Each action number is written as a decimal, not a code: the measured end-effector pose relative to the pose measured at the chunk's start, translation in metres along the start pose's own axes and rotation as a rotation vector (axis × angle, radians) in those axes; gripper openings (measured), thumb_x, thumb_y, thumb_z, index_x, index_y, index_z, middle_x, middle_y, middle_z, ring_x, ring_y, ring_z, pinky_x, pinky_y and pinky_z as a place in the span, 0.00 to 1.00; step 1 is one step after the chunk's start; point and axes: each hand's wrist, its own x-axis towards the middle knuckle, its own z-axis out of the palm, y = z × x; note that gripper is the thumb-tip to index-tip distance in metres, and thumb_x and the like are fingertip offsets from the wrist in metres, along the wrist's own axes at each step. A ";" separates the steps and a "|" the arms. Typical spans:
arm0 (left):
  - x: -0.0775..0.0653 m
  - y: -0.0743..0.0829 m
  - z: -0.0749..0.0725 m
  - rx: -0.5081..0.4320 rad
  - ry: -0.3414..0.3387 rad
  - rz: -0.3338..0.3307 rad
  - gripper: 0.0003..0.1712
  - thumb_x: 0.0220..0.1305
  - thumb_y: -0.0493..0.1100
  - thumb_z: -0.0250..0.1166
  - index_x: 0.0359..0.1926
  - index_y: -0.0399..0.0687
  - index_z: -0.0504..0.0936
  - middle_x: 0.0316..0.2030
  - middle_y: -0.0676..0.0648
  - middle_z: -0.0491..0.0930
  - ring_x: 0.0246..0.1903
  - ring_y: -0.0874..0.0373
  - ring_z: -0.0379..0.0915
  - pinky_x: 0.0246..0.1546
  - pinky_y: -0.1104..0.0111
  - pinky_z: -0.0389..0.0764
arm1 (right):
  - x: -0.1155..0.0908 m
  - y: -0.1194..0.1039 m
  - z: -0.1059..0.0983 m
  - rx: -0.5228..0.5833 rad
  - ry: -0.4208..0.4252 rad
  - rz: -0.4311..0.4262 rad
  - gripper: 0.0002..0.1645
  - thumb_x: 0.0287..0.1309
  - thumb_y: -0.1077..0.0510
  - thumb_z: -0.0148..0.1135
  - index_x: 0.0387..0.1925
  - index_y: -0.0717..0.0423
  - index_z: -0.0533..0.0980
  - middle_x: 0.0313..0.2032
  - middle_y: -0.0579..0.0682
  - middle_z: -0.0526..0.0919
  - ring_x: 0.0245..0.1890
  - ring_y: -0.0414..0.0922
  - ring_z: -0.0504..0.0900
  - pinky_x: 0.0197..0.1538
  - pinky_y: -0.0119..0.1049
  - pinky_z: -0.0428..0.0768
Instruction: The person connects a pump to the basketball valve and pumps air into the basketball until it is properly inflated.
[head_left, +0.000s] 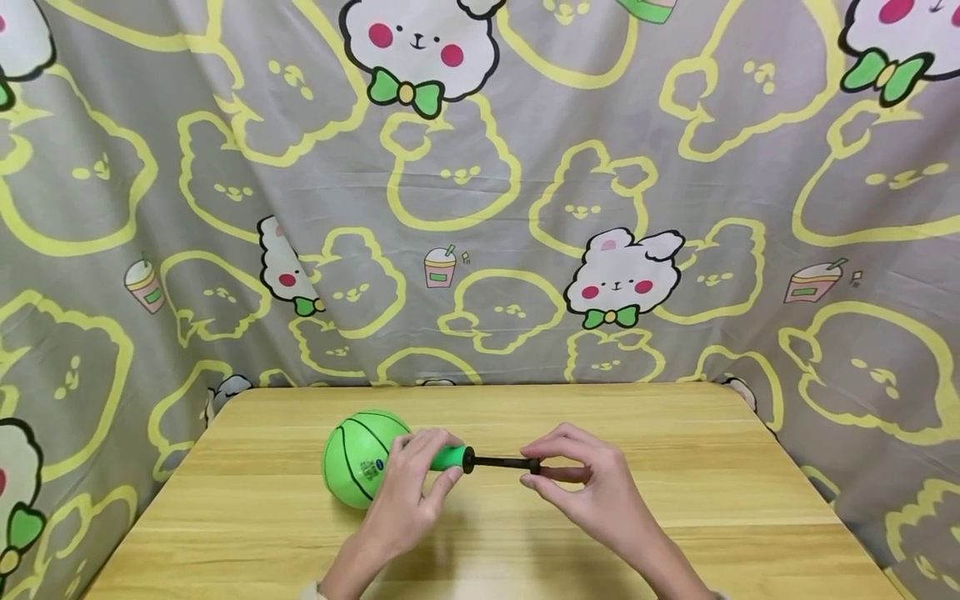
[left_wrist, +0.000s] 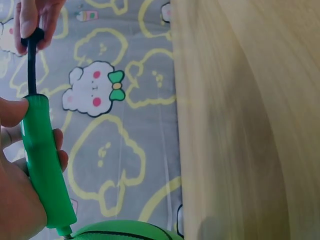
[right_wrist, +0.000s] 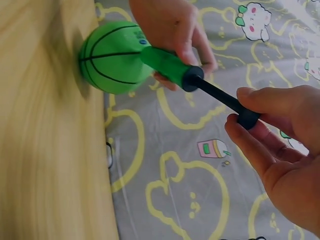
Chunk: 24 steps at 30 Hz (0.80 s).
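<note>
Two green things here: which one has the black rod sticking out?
The slim green barrel in the left hand; its black rod runs to the right hand. The other, the green ball, is round and black-lined.

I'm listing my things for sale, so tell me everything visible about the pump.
The pump looks plastic: a green barrel, black end cap and thin black rod, extended, ending in a black handle. It is held sideways above the table, its narrow tip apparently meeting the green ball. The left hand's grip is around the barrel; the right hand's grip pinches the handle.
</note>
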 end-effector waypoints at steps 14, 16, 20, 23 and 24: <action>0.003 -0.005 -0.008 -0.006 0.021 -0.015 0.12 0.66 0.43 0.66 0.49 0.58 0.80 0.46 0.61 0.82 0.51 0.62 0.77 0.57 0.51 0.66 | 0.001 -0.003 -0.025 -0.002 -0.010 0.012 0.15 0.54 0.68 0.76 0.44 0.57 0.85 0.41 0.49 0.84 0.43 0.45 0.85 0.41 0.41 0.86; 0.003 -0.004 -0.008 -0.006 0.020 -0.013 0.11 0.66 0.43 0.66 0.49 0.58 0.80 0.45 0.61 0.82 0.50 0.62 0.77 0.56 0.51 0.66 | 0.001 -0.002 -0.026 -0.001 -0.013 0.015 0.15 0.54 0.68 0.76 0.44 0.57 0.85 0.41 0.49 0.84 0.43 0.44 0.86 0.42 0.41 0.86; 0.002 -0.004 -0.006 -0.004 0.026 -0.016 0.11 0.66 0.43 0.66 0.48 0.58 0.80 0.44 0.62 0.82 0.49 0.63 0.77 0.55 0.51 0.67 | 0.001 -0.003 -0.026 -0.003 -0.011 0.021 0.17 0.54 0.68 0.76 0.45 0.52 0.86 0.41 0.49 0.85 0.43 0.44 0.86 0.42 0.41 0.86; 0.003 -0.004 -0.005 -0.005 0.031 -0.013 0.11 0.65 0.42 0.67 0.48 0.58 0.80 0.44 0.62 0.82 0.48 0.64 0.77 0.54 0.51 0.67 | 0.001 -0.004 -0.026 -0.007 -0.008 0.038 0.17 0.54 0.66 0.77 0.45 0.49 0.86 0.41 0.48 0.85 0.43 0.44 0.86 0.42 0.41 0.86; 0.003 -0.003 -0.004 -0.006 0.033 -0.012 0.11 0.65 0.42 0.67 0.48 0.57 0.80 0.44 0.61 0.82 0.48 0.64 0.77 0.54 0.51 0.67 | 0.001 -0.005 -0.026 -0.011 -0.007 0.034 0.17 0.54 0.66 0.76 0.45 0.50 0.86 0.41 0.48 0.85 0.43 0.44 0.86 0.42 0.41 0.86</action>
